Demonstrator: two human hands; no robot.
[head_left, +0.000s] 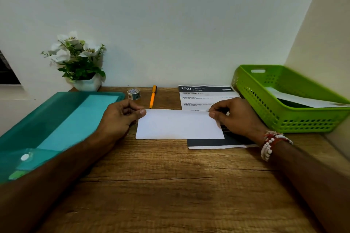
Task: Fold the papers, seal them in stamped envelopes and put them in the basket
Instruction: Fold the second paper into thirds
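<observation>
A folded white paper (179, 125) lies flat in the middle of the wooden desk (170, 185). My left hand (119, 117) pinches its far left corner between thumb and fingers. My right hand (234, 115) pinches its far right corner. The fold overlaps a printed sheet (204, 96) with a dark header reading 2703, lying just behind and to the right. A green perforated basket (284, 119) stands at the right; a white envelope (303, 100) rests inside it. A small roll of stamps (134, 94) sits near the wall.
A teal plastic folder (56, 123) covers the desk's left side. An orange pen (152, 97) lies beside the stamp roll. A white pot of artificial flowers (79, 60) stands at the back left. Walls close in behind and at the right.
</observation>
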